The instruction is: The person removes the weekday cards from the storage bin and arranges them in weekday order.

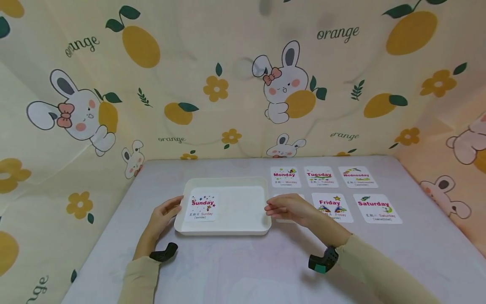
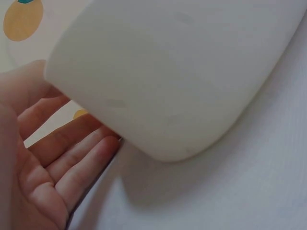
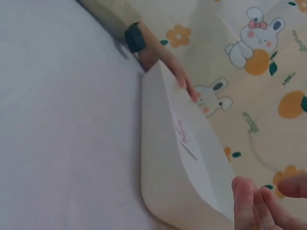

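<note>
A white rectangular tray (image 1: 243, 207) stands on the table with its long side toward me. Inside it, at the left, lies a square card (image 1: 202, 207) printed "Sunday". My left hand (image 1: 164, 214) is at the tray's left side, its fingertips right at the rim. In the left wrist view, the fingers (image 2: 79, 165) reach out fairly straight along the tray's outer wall. At the opposite end, my right hand (image 1: 290, 207) has its fingertips at the right rim. The right wrist view shows its thumb spread apart from the fingers (image 3: 244, 196).
Cards with weekday names lie in two rows right of the tray: Monday (image 1: 285, 177), Tuesday (image 1: 321, 177), Wednesday (image 1: 357, 177), Friday (image 1: 333, 207) and Saturday (image 1: 377, 209). Another card (image 1: 296, 196) is mostly hidden behind my right hand. A patterned cloth (image 1: 235, 55) surrounds the table.
</note>
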`<state>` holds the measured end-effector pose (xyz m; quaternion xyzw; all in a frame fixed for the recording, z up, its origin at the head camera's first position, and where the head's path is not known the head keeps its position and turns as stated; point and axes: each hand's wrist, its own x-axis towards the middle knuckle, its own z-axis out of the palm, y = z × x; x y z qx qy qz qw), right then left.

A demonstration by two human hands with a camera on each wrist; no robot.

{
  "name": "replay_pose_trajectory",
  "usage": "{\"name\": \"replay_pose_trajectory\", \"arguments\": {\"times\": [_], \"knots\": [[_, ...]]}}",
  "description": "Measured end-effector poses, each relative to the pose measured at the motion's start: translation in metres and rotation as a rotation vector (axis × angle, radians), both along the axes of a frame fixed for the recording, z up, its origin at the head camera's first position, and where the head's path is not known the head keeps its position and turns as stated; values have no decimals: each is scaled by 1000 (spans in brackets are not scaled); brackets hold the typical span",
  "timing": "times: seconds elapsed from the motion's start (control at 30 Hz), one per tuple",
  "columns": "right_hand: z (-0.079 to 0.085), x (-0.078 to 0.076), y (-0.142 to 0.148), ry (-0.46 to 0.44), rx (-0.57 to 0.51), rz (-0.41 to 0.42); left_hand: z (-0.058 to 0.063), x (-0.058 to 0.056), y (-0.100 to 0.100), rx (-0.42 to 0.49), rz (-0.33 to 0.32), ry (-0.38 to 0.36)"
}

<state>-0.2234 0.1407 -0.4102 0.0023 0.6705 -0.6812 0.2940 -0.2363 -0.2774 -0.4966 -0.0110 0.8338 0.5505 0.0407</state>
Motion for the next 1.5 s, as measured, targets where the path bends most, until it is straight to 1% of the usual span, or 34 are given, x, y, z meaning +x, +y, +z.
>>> {"name": "replay_pose_trajectory", "arguments": {"times": [0.17,0.47,0.67,0.83,1.1,1.37,1.5], "knots": [[-4,-2,-16,10,-2,11,0,1,0,2,-3,0],[-11,-9,-44,-7,-30,3,-1,0,-1,-7,-2,-10],[-22,-16,-69,-57,-27,-45,-1,0,-2,-16,4,-10],[-30,-15,-90,-97,-34,-56,-1,1,-1,-17,2,-11],[-35,-15,-116,-160,-49,-106,1,1,0,7,-12,-25],[-39,-24,-136,-170,-54,-180,3,1,-2,-1,-17,-14],[-38,-29,-142,-169,-50,-219,2,0,-1,3,-11,-26]]}}
